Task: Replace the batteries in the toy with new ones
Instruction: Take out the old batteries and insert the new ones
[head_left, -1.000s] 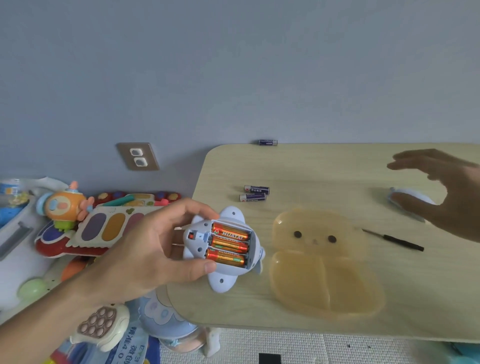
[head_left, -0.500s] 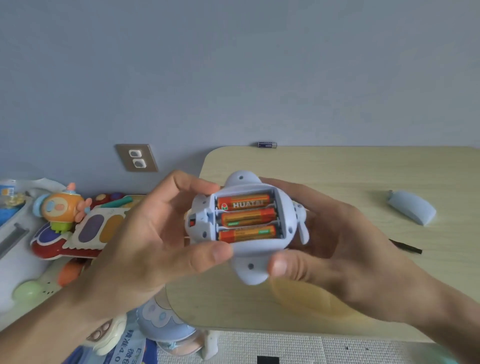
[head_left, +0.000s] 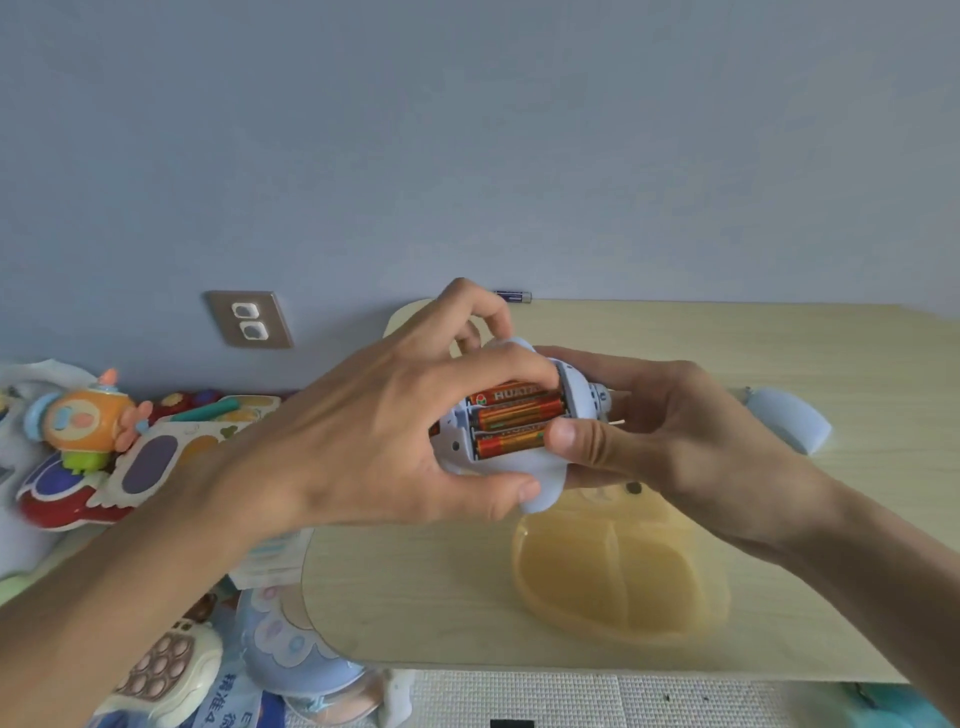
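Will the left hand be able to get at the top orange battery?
Probably yes: the toy has its compartment open, and the left hand curls its fingers right over the top battery.

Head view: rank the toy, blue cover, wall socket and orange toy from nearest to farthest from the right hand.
1. toy, held in the right hand.
2. blue cover, on the table to its right.
3. wall socket, on the left wall.
4. orange toy, far left.

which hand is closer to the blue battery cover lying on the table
Right. The right hand, holding the toy, sits just left of the battery cover; the left hand grips the toy's far side, farther away.
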